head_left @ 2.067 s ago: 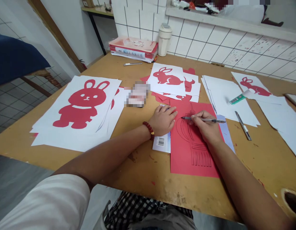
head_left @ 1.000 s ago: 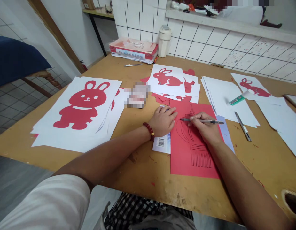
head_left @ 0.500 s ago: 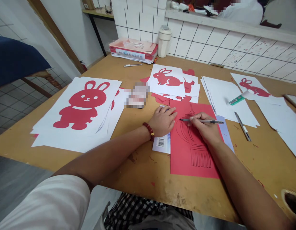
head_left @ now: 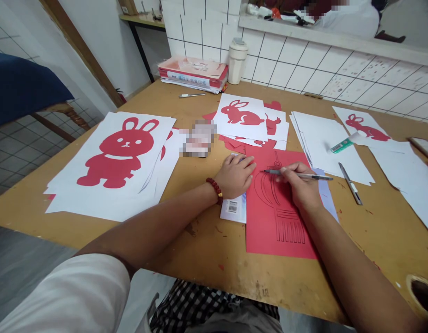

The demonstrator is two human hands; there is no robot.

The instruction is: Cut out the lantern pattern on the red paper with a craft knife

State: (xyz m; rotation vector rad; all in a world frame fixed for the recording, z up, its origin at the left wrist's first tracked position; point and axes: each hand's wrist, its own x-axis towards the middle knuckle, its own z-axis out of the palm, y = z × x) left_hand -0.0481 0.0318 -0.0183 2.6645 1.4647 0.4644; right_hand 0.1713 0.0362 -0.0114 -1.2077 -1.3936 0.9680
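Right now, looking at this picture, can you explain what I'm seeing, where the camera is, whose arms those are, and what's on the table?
The camera sits on a person's head and looks forward and down, so the two arms reaching in from the bottom are that person's own. No machine is involved, only bare hands.

The left hand, with a red bead bracelet at the wrist, lies flat on the edge of a red paper sheet bearing a lantern outline. The right hand holds a thin pen-like tool, tip on that outline.

On the wooden table lie white sheets with red rabbit shapes: a large rabbit at left, a smaller rabbit in the middle. At right are another tool and a green-and-white stick. At the back stand a pale cup and stacked books.
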